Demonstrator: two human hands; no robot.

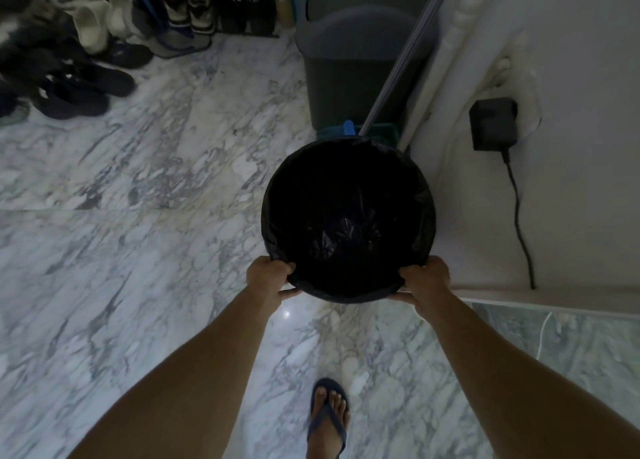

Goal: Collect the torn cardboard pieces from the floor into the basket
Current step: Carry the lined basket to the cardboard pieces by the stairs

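Observation:
A round basket (pixel 273 195) lined with a black plastic bag is in the middle of the view, above the marble floor. My left hand (pixel 268 278) grips its near-left rim, thumb over the edge and fingers underneath. My right hand (pixel 424 282) grips the near-right rim the same way. The inside of the basket is dark; only crumpled bag plastic shows at the bottom. No torn cardboard pieces are visible on the floor in this view.
A tall grey bin (pixel 360 53) stands behind the basket with a long metal handle (pixel 405 56) leaning against it. Shoes (pixel 83 77) crowd the top left. A white wall with a black adapter (pixel 493 124) and cable lies right. My sandalled foot (pixel 329 417) is below.

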